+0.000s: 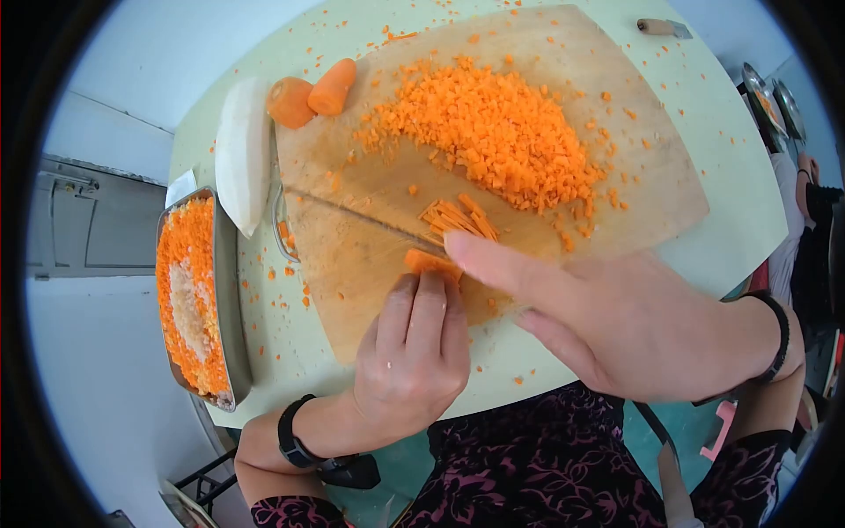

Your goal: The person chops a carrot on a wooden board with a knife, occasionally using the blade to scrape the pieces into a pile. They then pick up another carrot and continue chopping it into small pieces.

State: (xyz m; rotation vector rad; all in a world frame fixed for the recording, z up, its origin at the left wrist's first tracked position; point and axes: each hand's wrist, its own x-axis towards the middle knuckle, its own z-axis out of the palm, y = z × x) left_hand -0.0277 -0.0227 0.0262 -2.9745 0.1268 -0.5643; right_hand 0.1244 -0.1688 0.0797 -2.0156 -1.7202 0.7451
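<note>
On the wooden cutting board, my left hand presses a piece of carrot down with bent fingertips. My right hand grips a knife, its index finger stretched along the top of the blade; the handle is hidden in the palm. The blade reaches leftward over the board, seen nearly edge-on, just beyond the carrot piece. Thin carrot strips lie on the far side of the blade. Farther back spreads a large heap of diced carrot.
Two carrot chunks sit at the board's upper left, beside a peeled white radish. A metal tray with diced carrot and pale bits stands at left. A small wooden-handled tool lies at far right. Another person's arm shows at right.
</note>
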